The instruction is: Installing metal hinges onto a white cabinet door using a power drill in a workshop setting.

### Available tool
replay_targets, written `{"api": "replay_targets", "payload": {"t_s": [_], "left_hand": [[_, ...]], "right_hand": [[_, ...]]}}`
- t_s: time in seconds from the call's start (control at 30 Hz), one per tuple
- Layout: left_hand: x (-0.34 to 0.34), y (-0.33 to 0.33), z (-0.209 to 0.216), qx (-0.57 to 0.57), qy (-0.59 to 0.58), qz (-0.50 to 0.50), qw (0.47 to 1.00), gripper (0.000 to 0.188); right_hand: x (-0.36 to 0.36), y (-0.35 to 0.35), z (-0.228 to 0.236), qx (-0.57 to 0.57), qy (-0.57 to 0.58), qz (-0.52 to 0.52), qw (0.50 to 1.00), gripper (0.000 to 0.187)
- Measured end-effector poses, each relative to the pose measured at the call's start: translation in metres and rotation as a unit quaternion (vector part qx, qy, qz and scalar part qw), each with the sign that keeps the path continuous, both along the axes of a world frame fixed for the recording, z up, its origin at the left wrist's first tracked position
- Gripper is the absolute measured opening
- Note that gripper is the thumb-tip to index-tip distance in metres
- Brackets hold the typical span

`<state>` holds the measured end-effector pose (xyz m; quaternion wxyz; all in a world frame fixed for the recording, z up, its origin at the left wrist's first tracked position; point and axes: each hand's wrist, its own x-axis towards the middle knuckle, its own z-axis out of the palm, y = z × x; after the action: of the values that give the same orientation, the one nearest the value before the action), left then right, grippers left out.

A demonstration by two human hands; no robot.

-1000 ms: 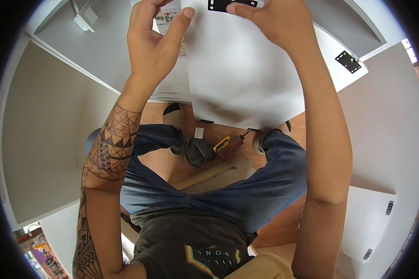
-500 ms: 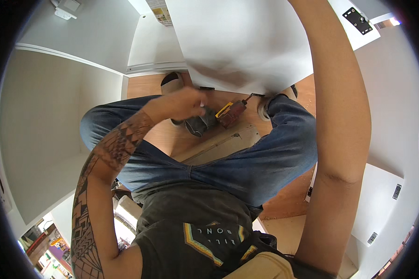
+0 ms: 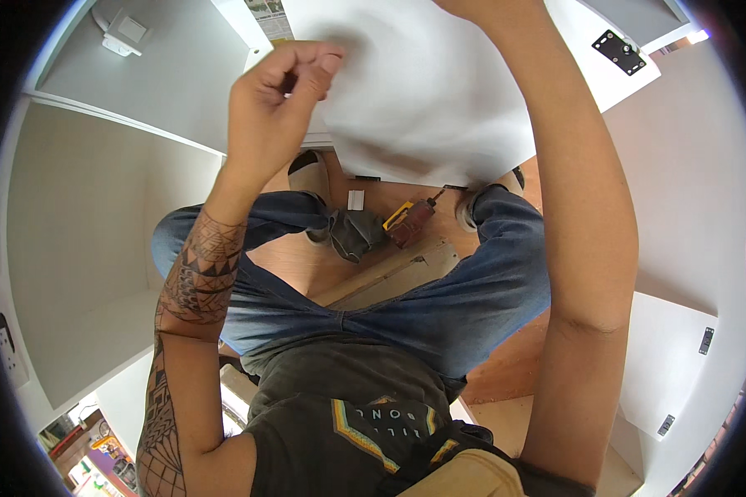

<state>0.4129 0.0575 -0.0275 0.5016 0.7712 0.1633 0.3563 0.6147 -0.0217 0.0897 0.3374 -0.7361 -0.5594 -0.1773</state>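
White panel [image 3: 423, 108] extends ahead of the person, its near edge by the feet [image 3: 309, 178]. The left hand [image 3: 282, 91], near the panel's left side, is curled, thumb against forefinger; whether it pinches anything cannot be told. The right hand [image 3: 489, 8] is cropped at the top, grip unclear. A red-and-yellow power drill [image 3: 410, 224] lies below.

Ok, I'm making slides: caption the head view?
Left hand near a white panel, power drill on the brown floor below.
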Motion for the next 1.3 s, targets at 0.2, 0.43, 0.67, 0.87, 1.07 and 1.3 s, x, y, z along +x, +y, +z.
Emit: {"api": "replay_targets", "payload": {"t_s": [0.2,0.43,0.67,0.87,1.07,1.3], "left_hand": [[-0.008,-0.007,-0.046,0.056,0.231,-0.175,0.955,0.023],[-0.039,-0.059,-0.234,0.025,0.426,-0.392,0.815,0.068],[-0.041,-0.096,-0.259,-0.033,0.268,-0.338,0.902,0.061],[-0.033,-0.095,-0.248,-0.076,0.232,-0.387,0.889,0.059],[-0.028,-0.081,-0.22,-0.104,0.22,-0.437,0.866,0.056],[-0.057,-0.058,-0.176,-0.132,0.249,-0.458,0.843,0.054]], "right_hand": [[0.006,0.004,0.004,-0.019,0.01,-0.02,1.0,0.039],[0.015,0.011,-0.009,0.006,-0.038,-0.012,0.999,0.038],[0.007,0.009,-0.01,-0.014,-0.04,-0.041,0.998,0.048],[0.003,0.009,-0.003,-0.04,-0.018,-0.059,0.997,0.05],[0.006,0.008,-0.002,-0.034,-0.008,-0.051,0.998,0.048],[-0.003,0.01,-0.001,-0.04,0.015,-0.049,0.998,0.047]]}}
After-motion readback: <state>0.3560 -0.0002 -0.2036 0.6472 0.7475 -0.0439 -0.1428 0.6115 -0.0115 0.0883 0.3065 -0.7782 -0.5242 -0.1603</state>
